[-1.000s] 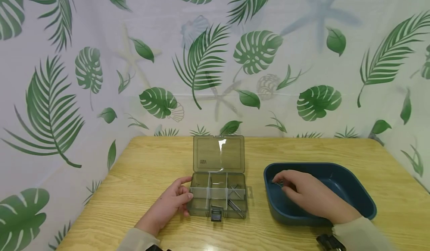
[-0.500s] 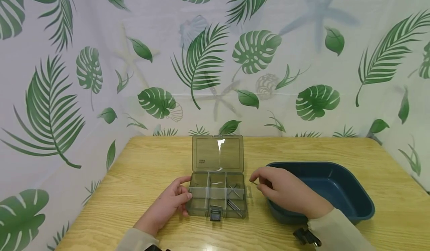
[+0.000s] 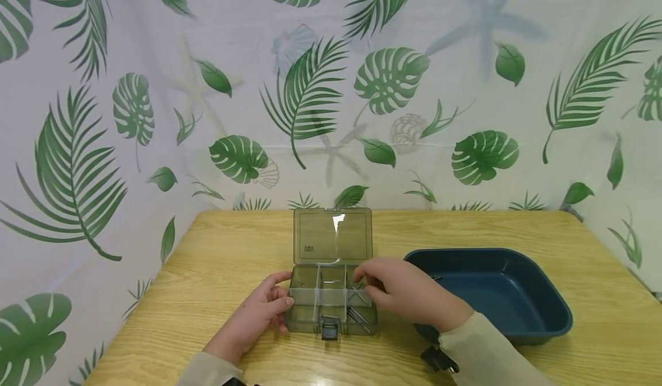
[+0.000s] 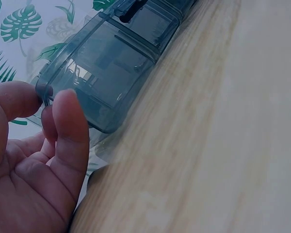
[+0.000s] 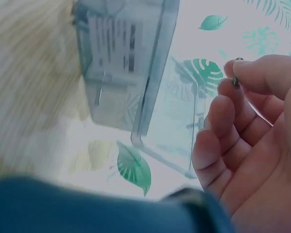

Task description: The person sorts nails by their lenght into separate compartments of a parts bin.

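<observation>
Steady box, gentle release

Below the middle of the head view, an open divided box (image 3: 302, 318) stands on the table (image 3: 243, 248), its lid (image 3: 312, 234) raised toward the wall. The left hand (image 3: 261, 310) has thumb and forefinger nearly closed on the box's left side. The right hand (image 3: 414, 289) has thumb and forefinger brought together on a small metal piece (image 5: 236, 81), seen at the upper right of the right wrist view, with the other fingers loosely curled. Its fingertips appear to be above the far right compartment, where thin crossed pins (image 3: 358, 292) lie; thicker rods (image 3: 358, 317) lie slantwise in the near right one.

To place the piece well, I would lower it inside the divider walls before parting the fingers, since a release from higher could let it bounce or roll next door. Light left-hand pressure should be enough to keep the box from skidding. Clear the upright lid with the knuckles. At lower right, the blue tub (image 3: 509, 300) holds another dark piece (image 3: 436, 277) by its left wall.
</observation>
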The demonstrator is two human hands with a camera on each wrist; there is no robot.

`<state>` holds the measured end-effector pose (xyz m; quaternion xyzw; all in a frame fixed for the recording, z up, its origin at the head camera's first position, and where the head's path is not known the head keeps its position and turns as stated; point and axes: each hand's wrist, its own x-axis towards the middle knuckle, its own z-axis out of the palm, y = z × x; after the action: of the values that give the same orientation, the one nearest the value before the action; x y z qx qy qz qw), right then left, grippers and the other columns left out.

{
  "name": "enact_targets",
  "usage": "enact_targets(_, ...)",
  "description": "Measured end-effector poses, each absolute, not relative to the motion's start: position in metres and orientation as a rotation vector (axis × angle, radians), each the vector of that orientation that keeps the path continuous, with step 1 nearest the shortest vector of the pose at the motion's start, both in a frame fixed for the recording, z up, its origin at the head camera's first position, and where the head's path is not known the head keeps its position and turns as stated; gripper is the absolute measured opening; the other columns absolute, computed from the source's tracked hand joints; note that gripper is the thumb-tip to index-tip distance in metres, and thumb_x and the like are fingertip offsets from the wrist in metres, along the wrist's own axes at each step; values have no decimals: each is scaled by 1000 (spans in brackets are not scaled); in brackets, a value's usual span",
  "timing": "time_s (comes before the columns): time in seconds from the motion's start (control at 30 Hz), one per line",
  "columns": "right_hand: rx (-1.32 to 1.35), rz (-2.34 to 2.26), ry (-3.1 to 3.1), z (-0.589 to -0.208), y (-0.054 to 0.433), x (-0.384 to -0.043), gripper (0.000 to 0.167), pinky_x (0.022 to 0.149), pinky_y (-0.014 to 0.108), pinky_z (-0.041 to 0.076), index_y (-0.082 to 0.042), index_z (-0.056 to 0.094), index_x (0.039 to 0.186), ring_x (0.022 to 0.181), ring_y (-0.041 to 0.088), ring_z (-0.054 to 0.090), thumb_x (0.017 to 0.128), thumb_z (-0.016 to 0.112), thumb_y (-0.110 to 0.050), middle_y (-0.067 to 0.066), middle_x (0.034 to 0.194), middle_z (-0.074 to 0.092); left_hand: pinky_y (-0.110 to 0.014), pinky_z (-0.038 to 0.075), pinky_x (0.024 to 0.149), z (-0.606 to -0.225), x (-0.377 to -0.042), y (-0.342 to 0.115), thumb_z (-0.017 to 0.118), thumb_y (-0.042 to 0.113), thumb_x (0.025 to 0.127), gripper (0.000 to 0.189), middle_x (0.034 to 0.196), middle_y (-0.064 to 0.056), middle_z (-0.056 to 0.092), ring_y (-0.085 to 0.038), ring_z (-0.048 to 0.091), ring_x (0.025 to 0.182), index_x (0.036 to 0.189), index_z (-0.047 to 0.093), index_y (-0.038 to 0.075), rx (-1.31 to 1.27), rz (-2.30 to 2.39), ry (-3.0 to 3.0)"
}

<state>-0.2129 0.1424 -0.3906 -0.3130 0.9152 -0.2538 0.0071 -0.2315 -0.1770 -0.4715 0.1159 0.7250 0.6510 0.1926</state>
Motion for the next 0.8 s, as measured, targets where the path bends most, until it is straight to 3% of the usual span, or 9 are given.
enact_targets(0.47, -1066, -698, 2868, -396, 101, -219, 19, 59, 25, 46, -20, 70, 117, 63, 5, 48, 100, 62, -16, -16, 77, 52, -33, 58, 60, -470, -230, -176, 60, 13, 101, 61, 97, -9, 49, -16, 49, 63, 154, 31, 5, 323, 1842, 2029)
enact_targets(0.8, -993, -725, 2831, -396, 104, -218, 19, 62, 26, 49, -19, 71, 118, 69, 6, 52, 100, 65, -19, -16, 86, 55, -33, 57, 60, -467, -228, -174, 60, 11, 101, 61, 98, -9, 48, -16, 49, 62, 154, 31, 4, 322, 1847, 2028)
